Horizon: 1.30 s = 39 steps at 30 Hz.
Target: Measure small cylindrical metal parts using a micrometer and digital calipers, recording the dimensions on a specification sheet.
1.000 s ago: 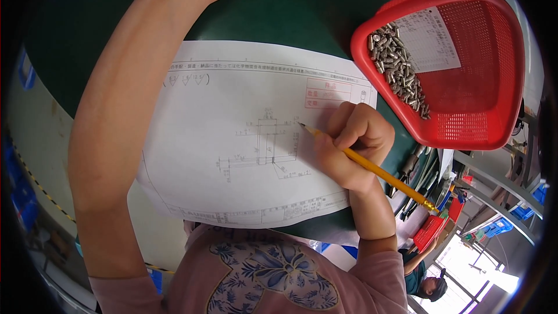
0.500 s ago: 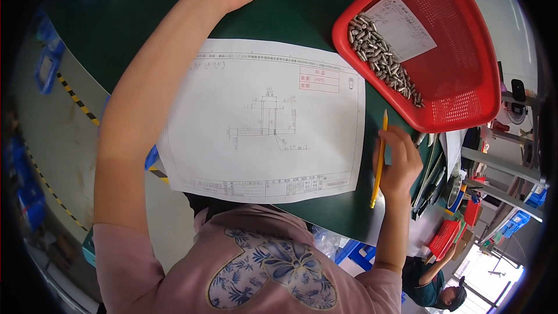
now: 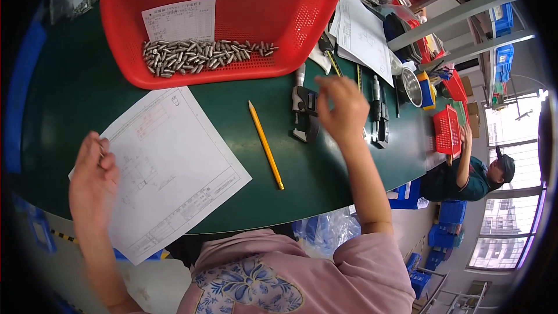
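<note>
My left hand (image 3: 93,180) is over the left edge of a paper drawing (image 3: 174,168), its fingers curled round a small metal part (image 3: 103,150), mostly hidden. My right hand (image 3: 344,107) hovers over the table just right of a digital micrometer (image 3: 303,107); its thumb stands apart from slightly blurred fingers, with nothing visible in them. A yellow pencil (image 3: 266,146) lies between the drawing and the micrometer. Beyond the drawing, a red plastic basket (image 3: 250,0) holds many small metal pins (image 3: 197,55) and a paper card (image 3: 181,20).
A second measuring tool (image 3: 379,113) lies right of my right hand, with a metal bowl (image 3: 411,87) beyond it. Papers (image 3: 363,29) are stacked at the back right. At the far right, a co-worker (image 3: 471,171) reaches to another red basket (image 3: 446,131).
The pencil has left my right hand and lies on the table. My right hand has moved toward the micrometer. My left hand has come back over the drawing; the view has turned right.
</note>
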### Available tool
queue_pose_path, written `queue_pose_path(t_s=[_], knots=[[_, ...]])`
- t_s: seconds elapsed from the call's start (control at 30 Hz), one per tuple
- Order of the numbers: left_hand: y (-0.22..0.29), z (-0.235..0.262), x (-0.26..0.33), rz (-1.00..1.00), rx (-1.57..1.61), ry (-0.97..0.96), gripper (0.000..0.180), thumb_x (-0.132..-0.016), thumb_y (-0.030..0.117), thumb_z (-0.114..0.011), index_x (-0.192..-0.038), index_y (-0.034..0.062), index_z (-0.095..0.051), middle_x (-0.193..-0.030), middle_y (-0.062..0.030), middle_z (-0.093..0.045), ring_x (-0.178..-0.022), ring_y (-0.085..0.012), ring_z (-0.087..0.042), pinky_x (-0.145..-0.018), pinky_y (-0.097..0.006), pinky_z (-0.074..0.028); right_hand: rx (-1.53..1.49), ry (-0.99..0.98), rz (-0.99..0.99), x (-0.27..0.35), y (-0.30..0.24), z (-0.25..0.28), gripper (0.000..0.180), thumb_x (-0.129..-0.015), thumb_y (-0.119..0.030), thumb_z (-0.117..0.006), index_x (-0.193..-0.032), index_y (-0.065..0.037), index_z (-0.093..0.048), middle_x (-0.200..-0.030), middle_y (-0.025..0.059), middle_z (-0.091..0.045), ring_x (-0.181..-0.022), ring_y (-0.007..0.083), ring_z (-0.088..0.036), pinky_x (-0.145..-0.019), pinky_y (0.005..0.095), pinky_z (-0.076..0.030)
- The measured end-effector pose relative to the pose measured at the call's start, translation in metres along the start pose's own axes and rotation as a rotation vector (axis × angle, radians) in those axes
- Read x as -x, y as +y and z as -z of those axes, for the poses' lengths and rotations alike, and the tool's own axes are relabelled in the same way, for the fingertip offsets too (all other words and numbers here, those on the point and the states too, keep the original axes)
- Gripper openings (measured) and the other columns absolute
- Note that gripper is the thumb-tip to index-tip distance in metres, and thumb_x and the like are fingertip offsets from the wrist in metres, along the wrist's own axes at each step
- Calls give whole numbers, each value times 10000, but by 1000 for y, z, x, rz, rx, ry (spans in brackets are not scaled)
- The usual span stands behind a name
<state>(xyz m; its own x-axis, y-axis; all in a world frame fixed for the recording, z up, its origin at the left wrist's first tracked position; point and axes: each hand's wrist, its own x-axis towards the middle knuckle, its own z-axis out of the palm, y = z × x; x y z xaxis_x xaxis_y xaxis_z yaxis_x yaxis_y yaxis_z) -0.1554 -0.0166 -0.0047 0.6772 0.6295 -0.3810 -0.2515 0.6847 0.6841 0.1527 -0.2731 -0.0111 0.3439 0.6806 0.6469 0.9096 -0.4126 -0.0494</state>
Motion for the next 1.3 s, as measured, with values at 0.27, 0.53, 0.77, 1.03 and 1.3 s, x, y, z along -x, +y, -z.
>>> queue_pose_path(t_s=[0.27, 0.53, 0.77, 1.03, 1.3], knots=[[-47, -34, 45, 109, 127, -115, 197, -841, 86, -507, -1030, 38, -472, -890, -56, -476, -713, -95, -440, -611, -204, -367, 300, -506, -570, -34, 73, -32, 280, -752, -275, -520, -914, -73, -627, -921, 144, -608, -863, 320, -579, -728, 410, -465], [-54, 0, 72, -133, 263, 56, 151, -837, 95, -480, -978, 41, -466, -868, -53, -468, -723, -105, -443, -625, -213, -364, -141, -97, 116, -39, -13, -12, 233, -648, 35, -579, -863, -48, -609, -751, 90, -567, -704, 258, -558, -614, 331, -456], [-71, 6, 84, -95, 310, 15, 167, -830, 122, -494, -968, 32, -468, -871, -59, -478, -724, -116, -446, -645, -252, -359, -123, -492, 1018, -39, -63, -4, 165, -570, -70, -598, -730, -60, -561, -682, 21, -496, -593, 155, -509, -473, 271, -379], [-76, 16, 77, -119, 315, -69, 182, -813, 141, -521, -951, 31, -474, -838, -58, -487, -715, -124, -453, -637, -255, -362, -802, -119, 511, -53, -107, -20, 111, -654, -28, -567, -739, -32, -495, -621, 76, -526, -494, 155, -515, -456, 236, -410], [-72, 22, 76, -27, 358, -145, 174, -827, 111, -497, -974, 28, -454, -840, -67, -502, -745, -137, -457, -681, -268, -366, -1279, -778, -190, -47, -202, -57, 176, -683, 92, -576, -725, -35, -462, -646, 13, -508, -520, 34, -455, -461, 160, -365]])
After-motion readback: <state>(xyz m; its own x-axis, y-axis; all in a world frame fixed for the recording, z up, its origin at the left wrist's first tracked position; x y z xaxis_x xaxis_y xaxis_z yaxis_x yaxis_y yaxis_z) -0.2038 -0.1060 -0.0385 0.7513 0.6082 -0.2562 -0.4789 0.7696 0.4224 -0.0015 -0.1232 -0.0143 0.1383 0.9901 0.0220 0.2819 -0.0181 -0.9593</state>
